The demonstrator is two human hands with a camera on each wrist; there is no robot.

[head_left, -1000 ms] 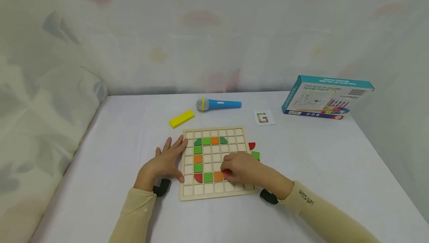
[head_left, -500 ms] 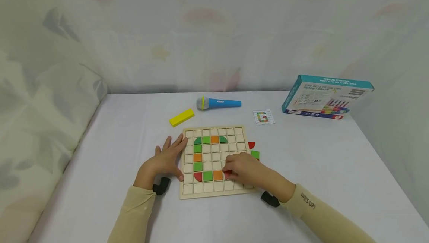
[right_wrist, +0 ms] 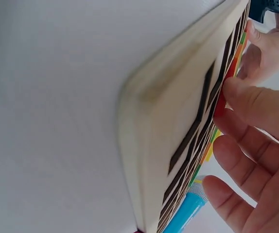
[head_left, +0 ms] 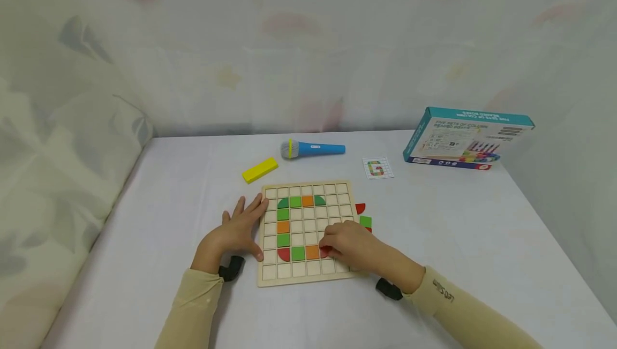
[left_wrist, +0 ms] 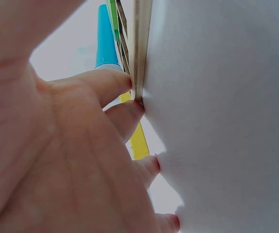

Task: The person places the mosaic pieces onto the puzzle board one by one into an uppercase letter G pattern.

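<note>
A wooden grid board (head_left: 299, 270) lies on the white table, with green, orange and red tiles set in its cells in a C-like outline. My left hand (head_left: 232, 239) rests along the board's left edge, fingers spread, fingertips at the rim and on the cloth. Over the lower right of the board, my right hand (head_left: 354, 244) pinches a red rounded tile (right_wrist: 220, 104) between thumb and index finger. That tile sits at the cell right of the lower orange tile (head_left: 312, 252); the fingers partly hide it in the head view.
Right of the board lie a loose red quarter-round tile (head_left: 360, 208) and a green square tile (head_left: 366, 221), with a bit of red below it. Behind are a yellow block (head_left: 260, 170), a toy microphone (head_left: 313, 149), a pattern card (head_left: 378, 168) and a box (head_left: 467, 139).
My right hand has shifted very slightly at the same cell, and a little more of the red tile shows under its fingers. The left hand has stayed in place.
</note>
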